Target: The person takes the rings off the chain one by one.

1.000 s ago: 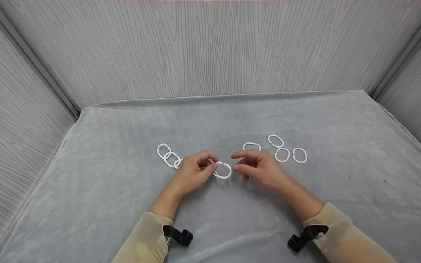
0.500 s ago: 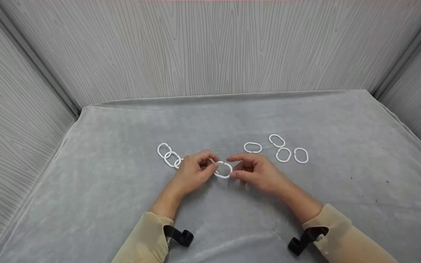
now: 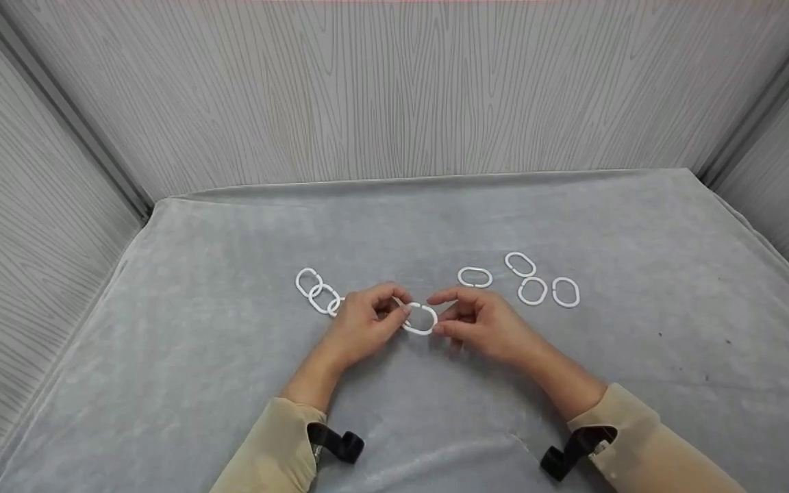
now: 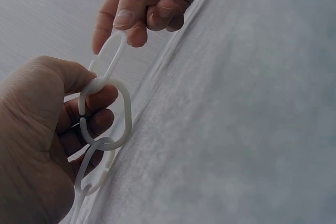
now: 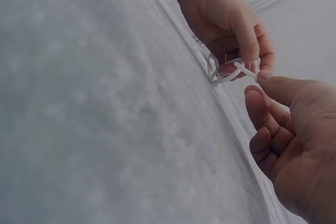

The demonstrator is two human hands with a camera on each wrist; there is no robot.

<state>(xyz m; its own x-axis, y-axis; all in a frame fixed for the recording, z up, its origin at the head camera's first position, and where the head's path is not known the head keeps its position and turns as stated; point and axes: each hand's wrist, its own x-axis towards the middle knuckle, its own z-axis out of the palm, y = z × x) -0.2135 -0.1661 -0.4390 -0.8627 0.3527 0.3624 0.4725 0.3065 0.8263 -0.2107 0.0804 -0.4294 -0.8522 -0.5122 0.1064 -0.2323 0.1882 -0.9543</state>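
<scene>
Between the thumb and index finger of the left hand (image 3: 367, 318) is the joint of two white plastic C-shaped chain links. The end link (image 3: 422, 334) points toward the right hand (image 3: 487, 322), whose thumb and fingers are at its outer end. In the left wrist view, the right thumb covers the tip of this end link (image 4: 116, 59). The second link (image 4: 127, 111), with a small gap in its side, hangs below the left fingertips. More linked pieces (image 3: 324, 299) trail left behind the left hand and lie on the cloth; the hand hides part of this chain.
Several loose white links lie beyond the right hand: one sideways link (image 3: 475, 276), one tilted link (image 3: 520, 264), and others near the rightmost link (image 3: 566, 292). Grey cloth (image 3: 230, 239) covers the table. Wood-grain panels (image 3: 394, 89) stand behind and at both sides.
The right hand has moved left, from a small distance away to touching the end link's outer end. The left hand keeps its hold, nearly still.
</scene>
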